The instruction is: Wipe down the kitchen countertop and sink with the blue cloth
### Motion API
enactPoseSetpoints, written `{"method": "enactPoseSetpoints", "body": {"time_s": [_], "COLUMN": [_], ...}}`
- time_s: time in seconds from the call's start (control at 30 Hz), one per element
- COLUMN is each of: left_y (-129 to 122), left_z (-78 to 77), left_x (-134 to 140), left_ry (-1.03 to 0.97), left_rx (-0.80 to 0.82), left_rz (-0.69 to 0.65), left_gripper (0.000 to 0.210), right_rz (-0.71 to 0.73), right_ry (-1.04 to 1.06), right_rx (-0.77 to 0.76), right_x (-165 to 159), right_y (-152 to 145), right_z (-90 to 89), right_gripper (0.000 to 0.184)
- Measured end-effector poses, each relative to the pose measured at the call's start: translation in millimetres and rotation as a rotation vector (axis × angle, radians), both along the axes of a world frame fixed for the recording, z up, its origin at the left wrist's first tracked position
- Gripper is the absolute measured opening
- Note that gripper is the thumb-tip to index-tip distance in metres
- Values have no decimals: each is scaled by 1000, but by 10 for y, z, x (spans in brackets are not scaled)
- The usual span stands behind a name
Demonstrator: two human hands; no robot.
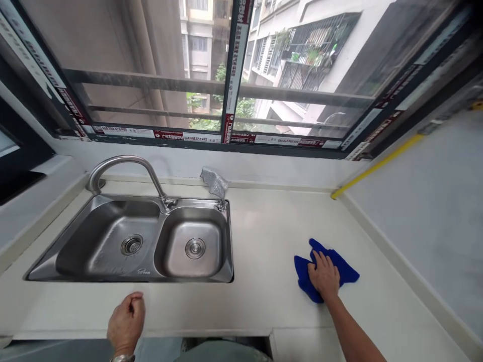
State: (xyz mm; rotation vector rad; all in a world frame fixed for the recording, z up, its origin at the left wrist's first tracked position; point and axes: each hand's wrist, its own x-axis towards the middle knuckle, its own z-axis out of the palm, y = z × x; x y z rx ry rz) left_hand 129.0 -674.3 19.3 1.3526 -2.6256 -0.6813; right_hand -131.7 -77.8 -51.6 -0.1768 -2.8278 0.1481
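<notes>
A bright blue cloth [344, 265] lies crumpled on the pale countertop [264, 301], to the right of the sink. My right hand [324, 275] presses down on it, fingers bent into the fabric, with cloth spreading out on both sides. Over the counter's front edge, just below the sink, is my left hand [127, 319]. Its fingers are curled in and nothing shows in them. The nearest thing to it is the front rim of the steel double sink [147, 275].
A curved steel faucet [126, 159] arches over the sink's back rim. Crumpled bubble wrap [215, 182] sits behind the smaller basin. A yellow pipe [377, 166] runs down the right wall to the counter's back corner. Dark-framed windows [229, 100] rise behind the counter.
</notes>
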Motion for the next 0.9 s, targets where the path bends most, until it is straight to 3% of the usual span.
{"method": "enactPoseSetpoints", "body": {"time_s": [0.23,0.37,0.6,0.7,0.9], "left_y": [32,39,-12,-30,-72], "left_z": [40,51,16,-2,-56], "left_x": [-33,-56,-70,-67,-72], "left_ry": [-16,-44,-40,-21,-39], "left_rx": [-27,-67,-3,5,15], "left_rz": [-9,-16,-74,-128,-173], "left_gripper": [39,42,39,37,35], "right_rz": [-69,-107,-79,41,518], "right_ry": [47,41,87,101,-84], "right_rx": [-8,-9,-14,-22,-58], "right_x": [717,1070,1701,2018,2658], "right_y": [58,-18,-209,-281,-381], "right_z": [-34,13,40,98,374], "right_gripper": [60,60,56,57,75]}}
